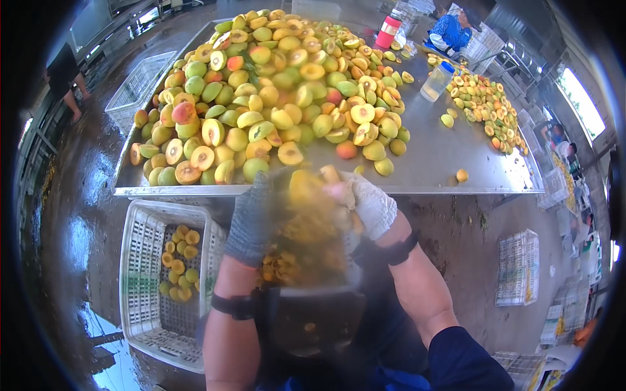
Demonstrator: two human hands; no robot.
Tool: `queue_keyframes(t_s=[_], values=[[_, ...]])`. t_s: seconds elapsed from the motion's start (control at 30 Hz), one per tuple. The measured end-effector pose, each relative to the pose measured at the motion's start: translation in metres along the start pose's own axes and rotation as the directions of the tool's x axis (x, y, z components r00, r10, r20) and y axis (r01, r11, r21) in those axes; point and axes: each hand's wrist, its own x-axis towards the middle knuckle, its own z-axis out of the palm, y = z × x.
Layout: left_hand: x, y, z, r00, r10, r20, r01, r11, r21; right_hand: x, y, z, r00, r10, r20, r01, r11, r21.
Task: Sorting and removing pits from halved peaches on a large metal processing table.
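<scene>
My left hand (pixel 249 222), in a grey knit glove, is raised before the table's front edge. Its fingers are blurred around a yellow peach piece (pixel 305 188). Close on the right, my right hand (pixel 369 205) wears a white knit glove and is curled around a small tan object (pixel 330 173), perhaps a tool handle; blur hides its shape. Below both hands, peach halves (pixel 281 266) lie in a container, much of it smeared by blur. A large heap of halved and whole-looking peaches (pixel 237 137) covers the left of the metal table (pixel 415 161).
A white plastic crate (pixel 212 244) with several peach halves stands at lower left. On the table are a blue-lidded bottle (pixel 437 80), a red flask (pixel 389 32) and a second peach pile (pixel 484 102). Another crate (pixel 517 269) sits right. A person in blue (pixel 447 34) is beyond.
</scene>
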Motion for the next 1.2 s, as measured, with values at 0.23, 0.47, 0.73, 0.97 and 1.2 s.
queue_keyframes(t_s=[0.23,0.47,0.73,0.97,1.2], values=[[0.008,-0.017,-0.001,0.995,-0.079,-0.057,0.084,0.992,0.095,-0.006,0.003,-0.019,0.999,0.003,0.047,0.000,0.998,-0.065],[0.012,0.015,0.009,0.976,-0.217,-0.020,0.211,0.962,-0.173,-0.007,0.018,-0.048,0.995,0.098,-0.004,-0.094,0.968,0.231],[0.004,0.012,0.037,0.973,0.054,0.223,0.047,0.905,-0.423,-0.015,0.027,-0.036,0.983,0.120,0.138,-0.165,0.905,0.392],[0.004,-0.018,0.034,0.999,0.037,-0.036,-0.041,0.993,-0.111,-0.001,0.044,-0.053,0.896,-0.437,0.081,0.404,0.725,-0.557],[0.005,-0.003,0.034,0.983,-0.112,-0.148,0.067,0.956,-0.285,-0.029,0.016,-0.027,0.973,-0.209,-0.095,0.211,0.977,0.015]])
